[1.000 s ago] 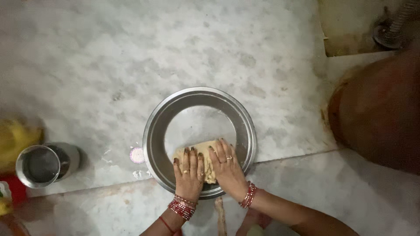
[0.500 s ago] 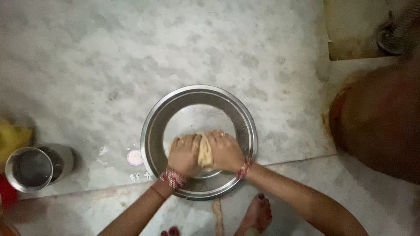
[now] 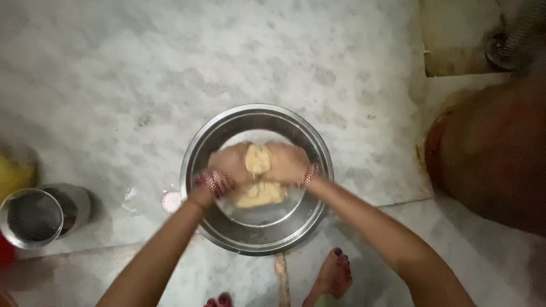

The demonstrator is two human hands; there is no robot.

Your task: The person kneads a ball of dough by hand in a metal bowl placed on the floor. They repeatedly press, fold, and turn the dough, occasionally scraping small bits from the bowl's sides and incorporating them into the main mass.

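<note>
Pale, lumpy dough (image 3: 259, 185) (folded, soft-looking) fills the steel bowl (image 3: 227, 227) at frame centre; left hand (image 3: 230, 162) and right hand (image 3: 284, 162) clench it.

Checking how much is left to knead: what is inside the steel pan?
Inside the steel pan lies one lump of pale dough. The left hand and right hand press on its far part, hiding the dough beneath them.

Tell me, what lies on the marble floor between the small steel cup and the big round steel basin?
In the head view, between the steel cup and the basin lie a small pale round disc and white specks on marble.
</note>
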